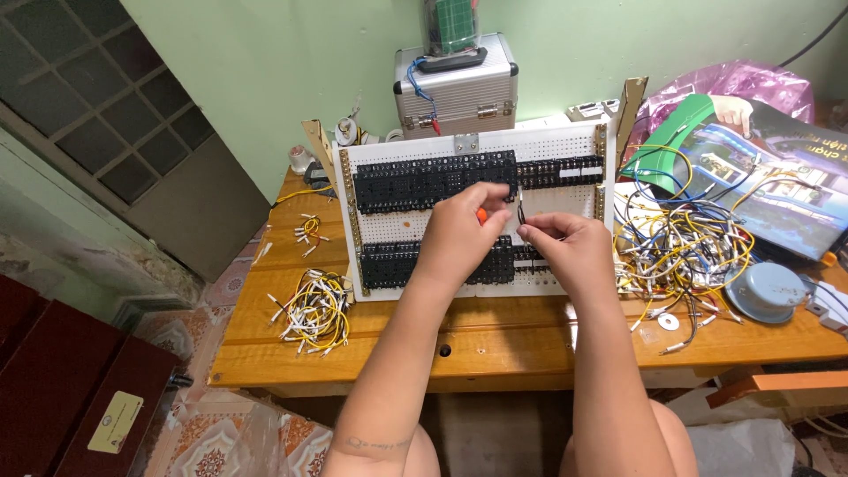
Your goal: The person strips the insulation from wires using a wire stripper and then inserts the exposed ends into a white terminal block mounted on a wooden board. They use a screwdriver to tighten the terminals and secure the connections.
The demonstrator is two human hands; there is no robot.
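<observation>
Nearest the camera, two bare forearms are reaching up over the edge of a wooden table (495, 344), its top a warm, varnished plank surface with a small dark hole near the front. The left hand (459, 234) is curling around an orange-handled tool (481, 215), most likely a small screwdriver; the fingers are closed tight on it and hiding nearly all of the handle. Just beside it, the right hand (570, 247) is pinching a thin black wire (520, 215) between thumb and forefinger, the wire standing nearly upright above the fingertips.

Both hands are working against a white perforated panel (565, 199), propped upright in the middle of the table. Two rows of black terminal blocks (415, 181) are running across it, blocky, ribbed and matte, the lower row partly hidden behind the hands. Brass-coloured strips are edging the panel's sides.

To the left a loose bundle of yellow and white wires (314, 309) is lying on the wood, with a smaller scatter further back. To the right a larger tangle of wires (680, 243) in yellow, white, blue and black is sprawling beside a round grey metal lid (764, 291).

Behind the panel a ribbed silver case (455, 84) is standing against the pale green wall, and a glossy printed poster (760, 172) is lying at the far right.
</observation>
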